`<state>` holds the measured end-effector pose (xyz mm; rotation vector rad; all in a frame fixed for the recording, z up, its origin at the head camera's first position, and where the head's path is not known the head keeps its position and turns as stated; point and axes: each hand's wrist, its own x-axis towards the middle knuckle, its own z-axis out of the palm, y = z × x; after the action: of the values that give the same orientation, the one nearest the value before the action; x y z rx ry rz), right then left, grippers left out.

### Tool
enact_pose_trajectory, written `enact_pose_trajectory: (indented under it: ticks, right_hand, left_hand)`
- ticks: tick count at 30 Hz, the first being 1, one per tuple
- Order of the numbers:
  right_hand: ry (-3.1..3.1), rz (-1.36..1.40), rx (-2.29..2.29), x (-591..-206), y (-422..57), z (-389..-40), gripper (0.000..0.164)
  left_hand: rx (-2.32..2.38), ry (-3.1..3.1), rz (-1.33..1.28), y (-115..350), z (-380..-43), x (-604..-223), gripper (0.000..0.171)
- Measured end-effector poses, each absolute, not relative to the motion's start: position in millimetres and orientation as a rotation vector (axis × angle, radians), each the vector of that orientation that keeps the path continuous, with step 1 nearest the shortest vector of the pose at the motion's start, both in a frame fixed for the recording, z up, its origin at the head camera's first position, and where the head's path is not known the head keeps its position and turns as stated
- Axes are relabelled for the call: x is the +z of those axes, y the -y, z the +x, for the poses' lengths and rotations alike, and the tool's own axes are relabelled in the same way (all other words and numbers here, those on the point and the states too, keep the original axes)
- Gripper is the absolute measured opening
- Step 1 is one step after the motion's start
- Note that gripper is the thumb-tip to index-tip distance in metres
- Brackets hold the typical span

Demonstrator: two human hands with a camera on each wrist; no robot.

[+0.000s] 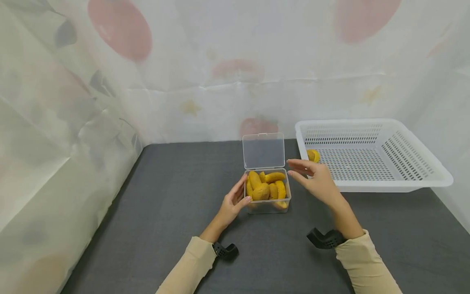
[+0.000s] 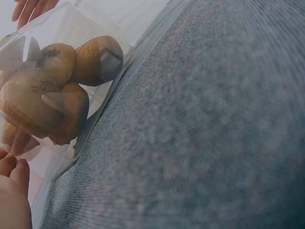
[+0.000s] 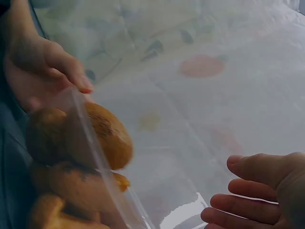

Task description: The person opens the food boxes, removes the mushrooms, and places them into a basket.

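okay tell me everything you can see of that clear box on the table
The clear box looks like transparent plastic, rectangular with rounded corners. Its hinged lid stands open at the far edge, a small tab on top. It sits upright on the dark gray tabletop, left of the white basket, filled with yellow-brown pieces, some long and curved, others rounder. The person's left grip touches its left side, thumb at the near left corner.

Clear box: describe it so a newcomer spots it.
On the dark table, find the white basket at right in the head view. Left of it, the left hand touches the clear box. See-through walls, a raised lid and many yellow pieces set it apart from the basket.
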<state>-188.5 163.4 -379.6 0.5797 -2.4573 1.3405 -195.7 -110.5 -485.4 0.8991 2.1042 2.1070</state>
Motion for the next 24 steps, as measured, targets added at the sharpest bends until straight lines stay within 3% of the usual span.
enact_pose_trajectory:
  ticks: [24]
  right_hand:
    - [2.477,0.89,1.397,-406,-120,-189,0.042]
  left_hand:
    - [2.092,-2.107,0.865,111,-195,-485,0.067]
